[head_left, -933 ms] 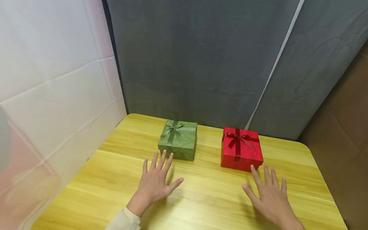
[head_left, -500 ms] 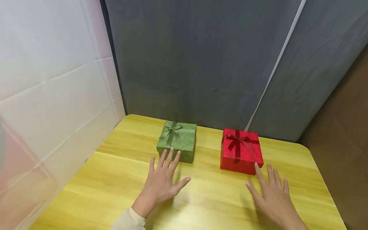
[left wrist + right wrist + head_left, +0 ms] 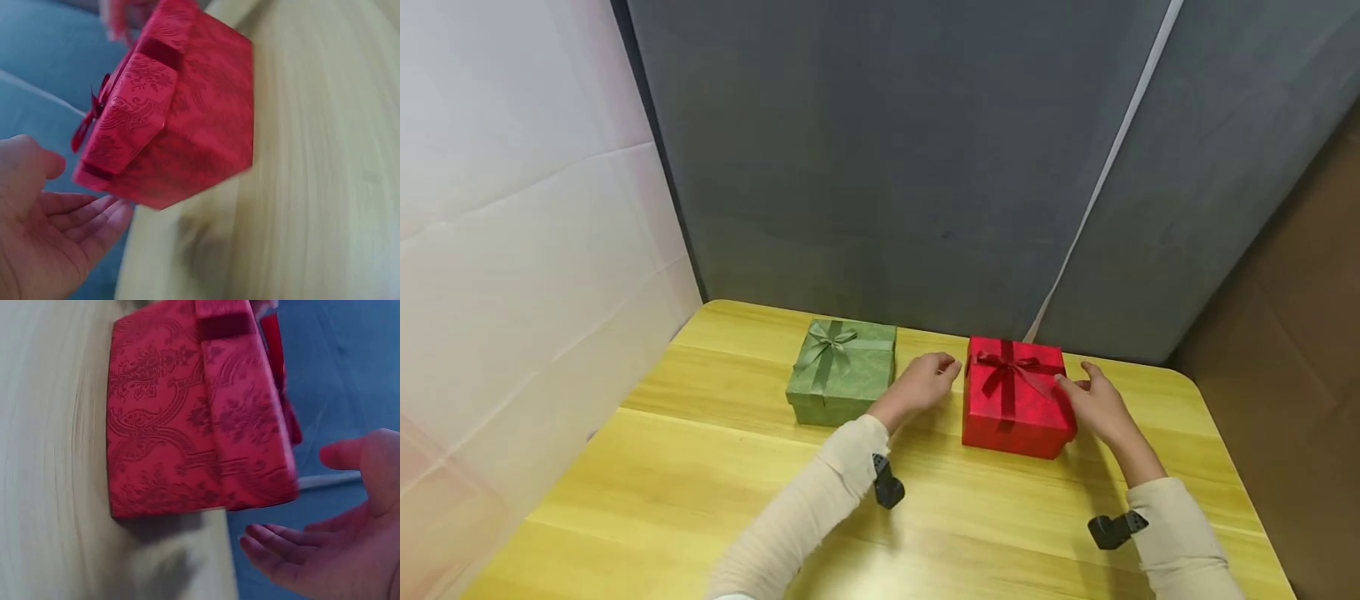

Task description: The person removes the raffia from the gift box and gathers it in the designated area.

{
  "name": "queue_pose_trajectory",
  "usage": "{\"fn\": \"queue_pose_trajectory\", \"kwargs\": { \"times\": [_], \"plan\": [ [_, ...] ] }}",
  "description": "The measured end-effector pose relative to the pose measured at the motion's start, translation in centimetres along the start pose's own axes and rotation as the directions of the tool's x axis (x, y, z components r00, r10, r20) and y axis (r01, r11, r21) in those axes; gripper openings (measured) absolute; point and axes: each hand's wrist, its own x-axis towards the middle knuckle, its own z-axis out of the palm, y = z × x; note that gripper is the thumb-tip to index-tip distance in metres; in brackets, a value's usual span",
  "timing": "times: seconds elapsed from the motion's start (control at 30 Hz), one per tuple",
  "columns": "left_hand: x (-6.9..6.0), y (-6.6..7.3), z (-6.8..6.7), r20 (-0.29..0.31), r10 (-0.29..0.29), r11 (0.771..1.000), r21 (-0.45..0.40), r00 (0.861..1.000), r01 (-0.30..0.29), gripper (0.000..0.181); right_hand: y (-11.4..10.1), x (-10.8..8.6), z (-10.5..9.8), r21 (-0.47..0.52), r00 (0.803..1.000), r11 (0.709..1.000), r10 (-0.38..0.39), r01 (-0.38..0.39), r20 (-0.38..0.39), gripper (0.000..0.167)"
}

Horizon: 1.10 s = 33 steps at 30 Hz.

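A red gift box (image 3: 1017, 425) with a patterned surface and a dark red ribbon bow on its lid sits on the wooden table. My left hand (image 3: 921, 383) is just left of it, fingers loosely bent and holding nothing. On the box's other side, my right hand (image 3: 1101, 406) has its thumb by the lid's right edge. Both wrist views show a gap between each hand and the red box (image 3: 209, 112); the right wrist view has the right hand (image 3: 350, 534) with thumb and fingers spread apart. A green gift box (image 3: 842, 379) with a green bow stands left, partly behind my left wrist.
The yellow wooden table (image 3: 685, 483) ends at a grey curtain (image 3: 887, 167) behind the boxes. A white sheet (image 3: 535, 250) hangs at the left, and a brown panel (image 3: 1292, 333) stands at the right. Small black cameras (image 3: 889, 483) are strapped to both sleeves.
Both hands have reached forward from spread-finger poses in front of the boxes to either side of the red box. The left hand moved right, past the green box. Both boxes stay in place.
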Motion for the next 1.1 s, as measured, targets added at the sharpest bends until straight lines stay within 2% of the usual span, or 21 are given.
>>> {"fn": "queue_pose_trajectory", "kwargs": {
  "times": [0.07, 0.13, 0.2, 0.3, 0.4, 0.67, 0.83, 0.9, 1.0, 1.07, 1.1],
  "plan": [
    [0.8, 0.0, 0.5, 0.010, -0.090, 0.985, -0.149, 0.996, 0.090, 0.040, 0.1, 0.5, 0.1, 0.055, 0.999, 0.997, 0.050, -0.050, -0.003, 0.083],
    [1.2, 0.1, 0.8, 0.014, -0.140, 0.954, -0.268, 0.990, 0.139, 0.038, 0.0, 0.7, 0.1, 0.106, 0.997, 0.992, 0.073, -0.072, -0.004, 0.081],
    [1.5, 0.4, 1.0, 0.008, -0.160, 0.923, -0.352, 0.987, 0.152, 0.036, -0.2, 0.8, 0.1, 0.142, 0.996, 0.987, 0.082, -0.078, -0.022, 0.079],
    [1.7, 0.8, 1.1, -0.008, -0.175, 0.892, -0.426, 0.985, 0.155, 0.035, -0.6, 0.8, 0.1, 0.196, 0.994, 0.978, 0.090, -0.077, -0.057, 0.075],
    [1.8, 1.0, 1.2, -0.010, -0.184, 0.885, -0.437, 0.983, 0.161, 0.034, -0.9, 0.7, 0.1, 0.228, 0.990, 0.970, 0.103, -0.079, -0.092, 0.071],
    [1.7, 1.2, 1.4, -0.021, -0.193, 0.900, -0.403, 0.981, 0.168, 0.034, -0.4, 0.6, 0.4, 0.262, 0.989, 0.962, 0.105, -0.075, -0.103, 0.070],
    [1.9, 1.2, 1.6, -0.033, -0.194, 0.894, -0.418, 0.981, 0.163, 0.034, -0.2, 0.6, 0.7, 0.269, 0.984, 0.961, 0.108, -0.067, -0.141, 0.070],
    [2.0, 1.2, 1.5, -0.045, -0.179, 0.893, -0.426, 0.983, 0.143, 0.033, -0.3, 0.4, 0.7, 0.281, 0.979, 0.958, 0.105, -0.053, -0.173, 0.069],
    [2.0, 1.5, 1.2, -0.065, -0.125, 0.895, -0.439, 0.990, 0.085, 0.035, -0.9, -0.3, 0.5, 0.290, 0.965, 0.957, 0.092, -0.017, -0.246, 0.069],
    [1.8, 1.8, 0.6, -0.059, -0.076, 0.896, -0.442, 0.995, 0.042, 0.038, -1.4, -1.2, 0.0, 0.298, 0.958, 0.954, 0.059, 0.028, -0.280, 0.068],
    [1.6, 1.9, 0.3, -0.051, -0.049, 0.889, -0.458, 0.997, 0.020, 0.041, -1.5, -1.8, -0.4, 0.302, 0.956, 0.951, 0.027, 0.065, -0.291, 0.068]
  ]
}}
